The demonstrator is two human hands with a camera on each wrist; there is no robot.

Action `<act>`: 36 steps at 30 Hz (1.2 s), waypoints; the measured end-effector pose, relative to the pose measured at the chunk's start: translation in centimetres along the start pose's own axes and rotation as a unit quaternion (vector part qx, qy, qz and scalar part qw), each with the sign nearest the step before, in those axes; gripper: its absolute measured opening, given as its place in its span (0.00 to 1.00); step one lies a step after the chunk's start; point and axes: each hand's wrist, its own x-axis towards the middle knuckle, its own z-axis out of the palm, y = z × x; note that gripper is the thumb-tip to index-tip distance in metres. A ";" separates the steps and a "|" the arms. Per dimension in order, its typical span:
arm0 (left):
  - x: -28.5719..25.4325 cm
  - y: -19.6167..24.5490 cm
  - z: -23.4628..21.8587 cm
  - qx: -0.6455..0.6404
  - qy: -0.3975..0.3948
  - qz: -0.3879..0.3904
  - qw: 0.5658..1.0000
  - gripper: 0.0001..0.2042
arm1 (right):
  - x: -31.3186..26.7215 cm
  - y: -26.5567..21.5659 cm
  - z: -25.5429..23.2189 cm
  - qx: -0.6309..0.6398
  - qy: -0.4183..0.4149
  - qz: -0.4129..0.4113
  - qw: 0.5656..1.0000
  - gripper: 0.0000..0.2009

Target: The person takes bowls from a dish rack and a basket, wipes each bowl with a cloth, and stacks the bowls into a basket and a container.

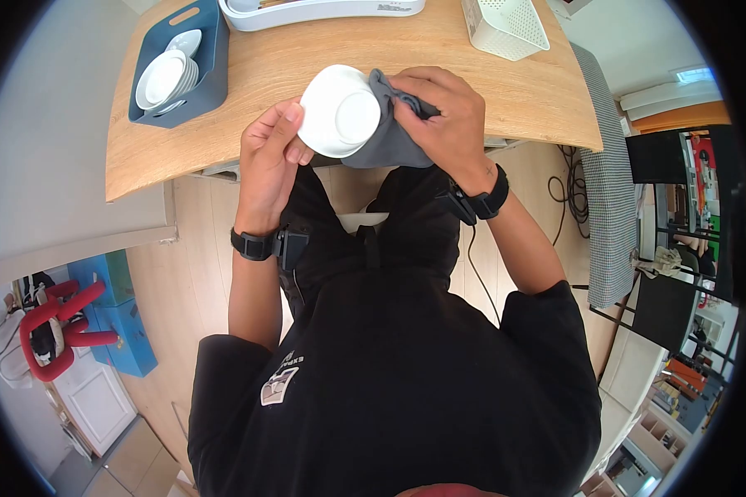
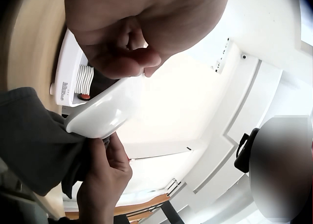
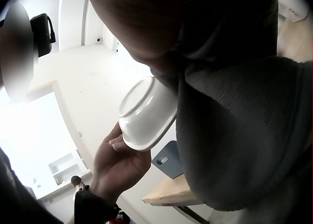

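Note:
My left hand [image 1: 271,157] pinches the rim of a white bowl [image 1: 327,116] between thumb and fingers, just above the table's front edge. The bowl is tipped so that its underside and foot ring face up toward the head camera. On its other side, my right hand [image 1: 448,120] grips a bunched dark grey cloth [image 1: 387,151] and holds it against the bowl's rim. Part of the cloth hangs below the bowl. In the right wrist view the cloth [image 3: 234,136] covers much of the picture, and the bowl [image 3: 146,116] shows from the side.
On the wooden table [image 1: 257,66], a blue-grey basket [image 1: 212,83] at the left contains stacked white dishes [image 1: 164,79]. A white container [image 1: 331,12] stands at the back, and a white perforated basket [image 1: 510,37] at the back right. Dark cables [image 1: 570,186] lie on the floor at right.

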 end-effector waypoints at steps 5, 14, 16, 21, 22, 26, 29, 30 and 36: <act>0.1 -0.1 0.4 -0.035 0.022 0.006 0.999 0.15 | -0.4 -0.1 0.7 0.007 -0.005 0.000 1.000 0.13; 0.2 -2.0 2.6 0.133 0.073 0.052 0.987 0.11 | -1.0 -1.6 1.0 0.030 -0.048 -0.021 0.998 0.14; 0.2 -2.2 2.8 0.169 0.065 0.066 0.981 0.11 | -1.0 -1.6 1.0 0.041 -0.049 -0.026 0.998 0.14; -0.2 -1.6 2.7 0.310 0.043 0.049 0.949 0.10 | -0.8 -1.0 1.2 0.048 0.000 -0.058 0.997 0.14; -0.3 -1.5 2.6 0.309 0.043 0.049 0.949 0.10 | -0.7 -1.0 1.2 0.048 0.000 -0.058 0.997 0.14; -0.5 -0.7 2.0 0.348 0.010 0.071 0.935 0.11 | -0.3 -0.7 0.9 0.040 0.016 -0.035 0.998 0.13; -0.8 -0.1 1.8 0.332 -0.007 0.073 0.940 0.11 | -0.2 0.0 0.9 0.031 0.023 -0.013 0.999 0.12; -0.8 0.0 1.7 0.305 -0.008 0.059 0.951 0.12 | -0.2 0.2 0.9 0.022 0.026 -0.004 0.999 0.12; -0.7 -0.1 0.7 0.092 -0.025 0.026 0.995 0.13 | -0.2 0.2 0.4 0.060 -0.003 0.055 0.997 0.12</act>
